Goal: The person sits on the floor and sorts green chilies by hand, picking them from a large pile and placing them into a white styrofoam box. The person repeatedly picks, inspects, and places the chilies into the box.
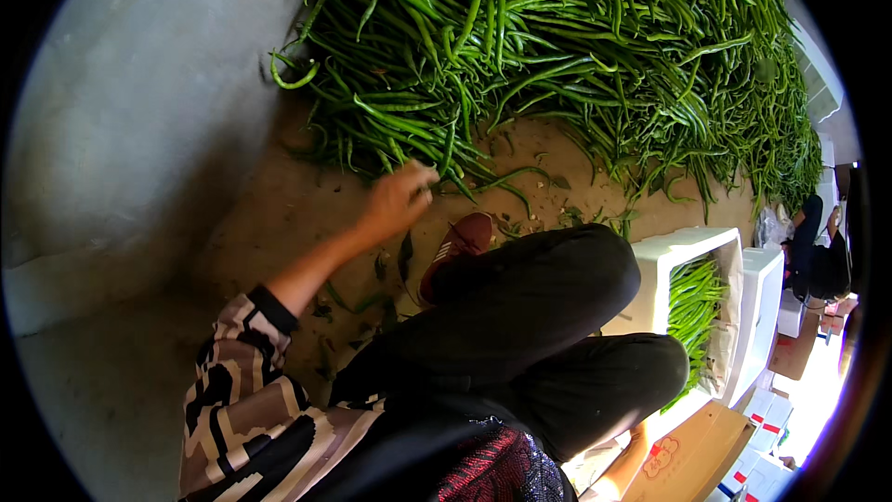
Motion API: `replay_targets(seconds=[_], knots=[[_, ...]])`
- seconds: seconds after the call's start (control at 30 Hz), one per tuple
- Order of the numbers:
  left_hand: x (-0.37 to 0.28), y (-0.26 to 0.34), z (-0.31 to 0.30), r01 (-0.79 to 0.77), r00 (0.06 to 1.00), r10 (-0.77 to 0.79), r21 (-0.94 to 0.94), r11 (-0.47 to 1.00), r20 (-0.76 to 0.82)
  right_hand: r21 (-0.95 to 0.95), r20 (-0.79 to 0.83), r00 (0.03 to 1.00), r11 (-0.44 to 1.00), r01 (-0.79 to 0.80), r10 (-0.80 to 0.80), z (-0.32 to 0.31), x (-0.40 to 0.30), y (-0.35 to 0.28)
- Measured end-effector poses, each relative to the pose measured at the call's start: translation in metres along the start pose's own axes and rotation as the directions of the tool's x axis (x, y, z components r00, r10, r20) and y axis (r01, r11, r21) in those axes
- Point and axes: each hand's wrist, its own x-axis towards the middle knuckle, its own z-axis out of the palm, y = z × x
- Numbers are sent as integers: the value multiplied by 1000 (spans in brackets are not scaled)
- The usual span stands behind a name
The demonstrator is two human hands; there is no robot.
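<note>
A big heap of long green chilli peppers (557, 49) lies on the floor before me, its near edge loose and scattered. My left hand (408, 195) reaches to that edge with bent fingers, close to several pepper tips. It is blurred, and whether it grips a pepper is unclear. To my right, beyond my knees, a white foam box (644, 279) lined with brown paper holds peppers laid in one direction (693, 321). Low at the right is my right hand (635, 436), near the box's lower rim. My knee hides part of it, and I cannot see its fingers well.
A grey wall (153, 70) rises at the left. Fallen leaves and bits (550, 216) litter the floor around my red shoe (463, 244). Another foam box (756, 321), a cardboard box (686, 453) and stacked cartons (763, 418) stand right. Farther off is another person (822, 258).
</note>
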Motion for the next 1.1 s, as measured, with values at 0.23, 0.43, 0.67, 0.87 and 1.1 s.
replay_targets(seconds=[0.23, 0.43, 0.67, 0.87, 1.1], knots=[[87, -76, 4, -139, 989, 24, 837, 529, 149, -163, 82, 983, 971, 176, -164, -39, 36, -50], [123, -72, -3, -283, 921, -61, 770, 571, 384, -136, 90, 956, 947, 291, -280, 63, 8, -106], [130, -10, -74, -494, 869, 124, 832, 252, 479, -161, 347, 892, 919, 360, -289, 123, 14, -125], [125, 43, -193, -376, 915, 53, 795, 477, 401, -80, 486, 829, 931, 356, -276, 138, 13, -125], [68, 93, -273, 408, 845, -495, 353, 842, 202, 44, 519, 772, 914, 404, -367, 147, 9, -139]])
